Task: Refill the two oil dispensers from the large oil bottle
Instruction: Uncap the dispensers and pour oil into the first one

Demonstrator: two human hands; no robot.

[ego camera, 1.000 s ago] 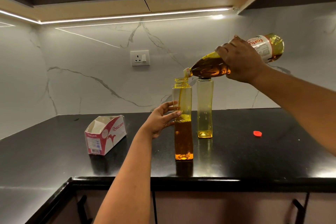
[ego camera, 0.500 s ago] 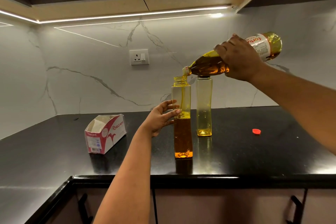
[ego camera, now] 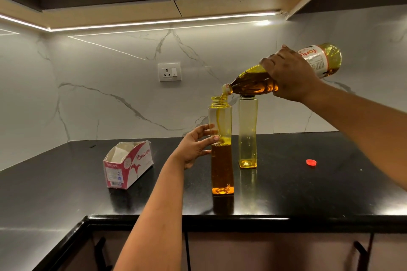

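1. While tipped over at far left on the counter (ego camera: 66,182), carton (ego camera: 128,164) reads "ORIGAMI".
2. Left hand (ego camera: 195,148) curled around near dispenser (ego camera: 221,149), about half full; could overflow if pouring runs long.
3. Far dispenser (ego camera: 248,132) nearly empty.
4. Right hand (ego camera: 290,73) gripping tilted oil bottle (ego camera: 255,82), labelled "fortu…"; could slip or miss the narrow neck.

Right hand (ego camera: 290,75) tips oil bottle (ego camera: 255,83) — left hand (ego camera: 196,147) apparently steadying dispenser (ego camera: 222,160).
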